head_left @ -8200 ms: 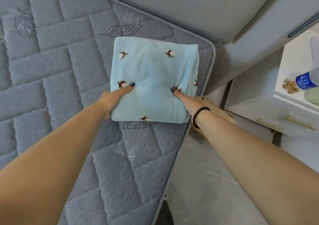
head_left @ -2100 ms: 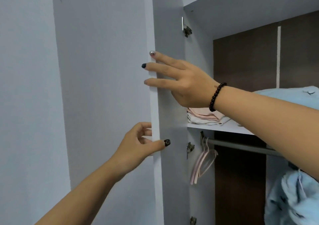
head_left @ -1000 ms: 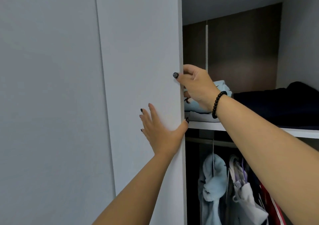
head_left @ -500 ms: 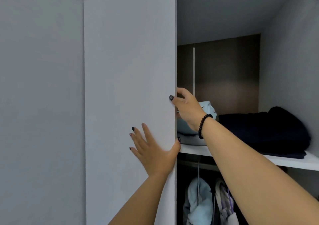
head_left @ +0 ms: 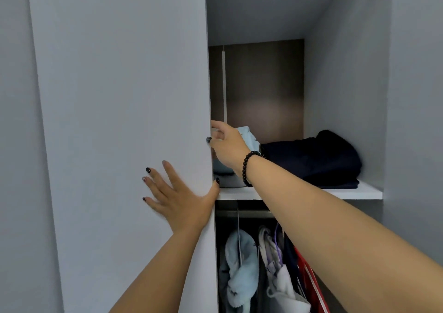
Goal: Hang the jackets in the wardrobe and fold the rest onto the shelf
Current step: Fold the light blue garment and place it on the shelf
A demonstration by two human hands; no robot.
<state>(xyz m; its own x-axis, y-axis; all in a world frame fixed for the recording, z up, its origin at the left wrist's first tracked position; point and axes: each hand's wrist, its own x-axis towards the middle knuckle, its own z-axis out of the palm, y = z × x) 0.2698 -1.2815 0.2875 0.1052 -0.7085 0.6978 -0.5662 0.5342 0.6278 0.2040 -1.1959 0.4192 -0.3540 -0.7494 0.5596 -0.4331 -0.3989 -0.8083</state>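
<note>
**Wardrobe door, both hands on it**

Your left hand point(head_left: 182, 200) lies flat on the door point(head_left: 124, 111), fingers spread. Your right hand point(head_left: 227, 147) curls round the door's edge, centre frame. Folded clothes point(head_left: 311, 159) rest on the shelf point(head_left: 299, 191); jackets point(head_left: 242, 269) hang at lower centre.

hands point(head_left: 182, 200) on wardrobe door point(head_left: 124, 120), folded clothes point(head_left: 311, 159) shelved

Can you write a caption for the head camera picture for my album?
Two hands on a wardrobe door, clothes folded inside.
</note>
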